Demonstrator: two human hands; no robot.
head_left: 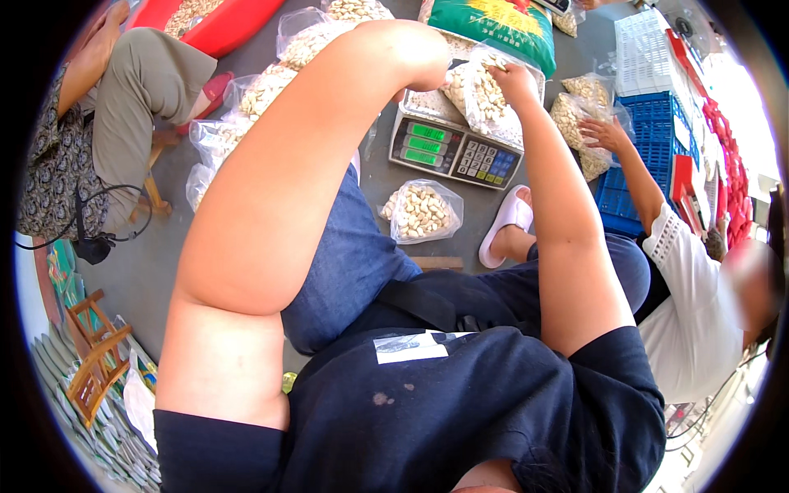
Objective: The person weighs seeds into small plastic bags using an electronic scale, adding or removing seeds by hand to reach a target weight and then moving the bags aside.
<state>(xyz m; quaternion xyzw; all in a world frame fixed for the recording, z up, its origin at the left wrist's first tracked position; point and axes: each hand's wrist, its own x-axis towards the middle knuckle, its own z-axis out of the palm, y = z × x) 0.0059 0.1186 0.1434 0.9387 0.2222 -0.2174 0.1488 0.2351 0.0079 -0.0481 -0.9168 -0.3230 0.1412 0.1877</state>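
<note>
dark navy cloth of the person's shirt fills the lower view, soft and creased, with a pale patch on it. from it both bare forearms rise toward the top. the right hand has its fingers pinched together on the open mouth of a clear plastic bag, thin, crinkled and glossy, lumpy with pale oval shelled nuts. the left hand is bent behind its own wrist beside the same bag; whether it is closed or spread cannot be told. the bag sits on the flat pan of a grey weighing scale with green displays and a keypad, resting on the grey floor. just below the scale lies a smaller filled bag, knotted and round. more such bags line the left side, partly hidden by the left arm. another person's hand touches a bag near a blue slatted crate. a green woven sack is cut off at the top.
</note>
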